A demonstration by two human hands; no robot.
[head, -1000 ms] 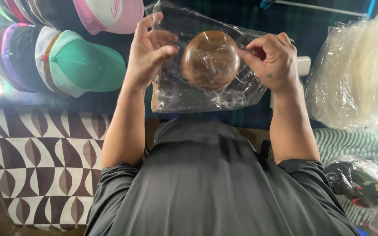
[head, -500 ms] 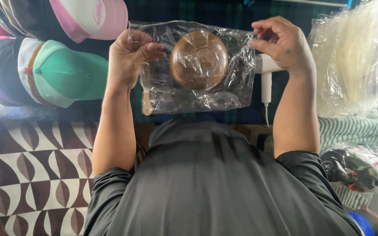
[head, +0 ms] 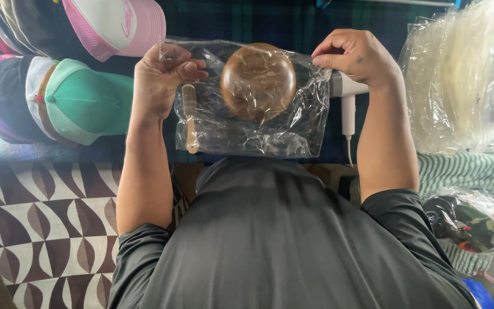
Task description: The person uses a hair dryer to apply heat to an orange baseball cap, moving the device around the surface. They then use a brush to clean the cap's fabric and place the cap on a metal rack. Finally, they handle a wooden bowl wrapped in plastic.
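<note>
I've got the clear bag (head: 247,114) pinched at both top corners, L hand (head: 158,80) and R hand (head: 355,57), held up over the table w/ the brown bowl (head: 258,80) inside. Looks like closing the top; next needs the edges lined up flat.

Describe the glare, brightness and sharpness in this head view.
Head view: sharp overall; the clear plastic bag shows white glints and wrinkle reflections over the brown round piece; a blown-out bright patch sits at the left edge by the caps; both hands are evenly lit and unblurred.
</note>
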